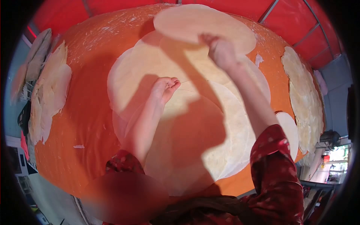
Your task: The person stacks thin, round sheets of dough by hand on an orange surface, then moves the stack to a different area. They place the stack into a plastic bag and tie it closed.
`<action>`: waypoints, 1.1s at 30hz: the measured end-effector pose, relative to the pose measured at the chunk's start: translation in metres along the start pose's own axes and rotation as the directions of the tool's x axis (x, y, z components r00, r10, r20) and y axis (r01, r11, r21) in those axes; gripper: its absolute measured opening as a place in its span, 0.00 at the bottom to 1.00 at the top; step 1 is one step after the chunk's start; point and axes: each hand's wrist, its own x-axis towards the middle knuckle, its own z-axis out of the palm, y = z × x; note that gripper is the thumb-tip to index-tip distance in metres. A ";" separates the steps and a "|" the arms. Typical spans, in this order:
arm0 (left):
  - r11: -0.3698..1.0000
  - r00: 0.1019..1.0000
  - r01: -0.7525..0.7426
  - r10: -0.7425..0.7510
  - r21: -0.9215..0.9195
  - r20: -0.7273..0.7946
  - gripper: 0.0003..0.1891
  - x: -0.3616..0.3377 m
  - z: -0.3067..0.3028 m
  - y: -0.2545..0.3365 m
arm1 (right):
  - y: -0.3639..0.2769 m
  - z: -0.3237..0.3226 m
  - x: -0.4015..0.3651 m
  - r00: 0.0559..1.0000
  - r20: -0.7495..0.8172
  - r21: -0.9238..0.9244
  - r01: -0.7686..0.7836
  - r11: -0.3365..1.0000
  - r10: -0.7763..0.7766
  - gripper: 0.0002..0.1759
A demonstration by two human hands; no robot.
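Large, thin, round pale dough sheets (127, 75) lie overlapped over the middle of an orange cloth-covered table (86, 97). My right hand (219, 48) is raised toward the far side, its fingers closed on the near edge of another round sheet (198, 24), which looks lifted and tilted. Over the middle of the overlapped sheets is my left hand (165, 88), with fingers curled and thumb and fingertips pressed together. Whatever it may pinch is too small to make out. My arms cast dark shadows across the sheets.
Piles of thin sheets lie along the left edge (50, 93) and right edge (302, 101). A pale round item (288, 131) is beside my right sleeve. Small dough scraps (258, 60) and flour dust dot the cloth. A small fan (330, 139) stands beyond the right edge.
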 end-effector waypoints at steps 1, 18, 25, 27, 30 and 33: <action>1.000 0.999 0.009 -0.008 0.017 -0.039 0.13 0.002 0.008 0.001 | -0.004 0.028 -0.019 0.990 0.120 -0.011 -0.078 0.997 0.079 0.24; 0.910 0.979 -0.152 0.084 0.387 0.186 0.20 0.020 0.054 0.010 | -0.051 0.060 -0.049 0.919 0.190 0.174 -0.379 0.909 0.347 0.16; -0.262 0.743 -0.288 0.546 0.921 0.388 0.12 -0.123 -0.061 0.051 | 0.048 -0.047 0.017 0.999 -0.050 0.002 0.018 1.000 -0.018 0.11; 0.012 0.827 -0.141 0.551 0.990 0.111 0.14 -0.170 -0.089 0.035 | -0.006 -0.132 0.007 0.994 0.112 -0.016 0.014 1.000 -0.012 0.12; 0.503 0.906 -0.034 0.381 0.863 -0.186 0.16 -0.238 -0.089 0.027 | -0.063 -0.168 -0.060 0.995 0.093 0.113 -0.055 0.992 0.044 0.11; 0.795 0.945 0.129 0.083 0.593 -0.317 0.18 -0.271 -0.101 0.033 | -0.129 -0.136 -0.172 0.968 0.246 0.520 -0.172 0.837 0.047 0.10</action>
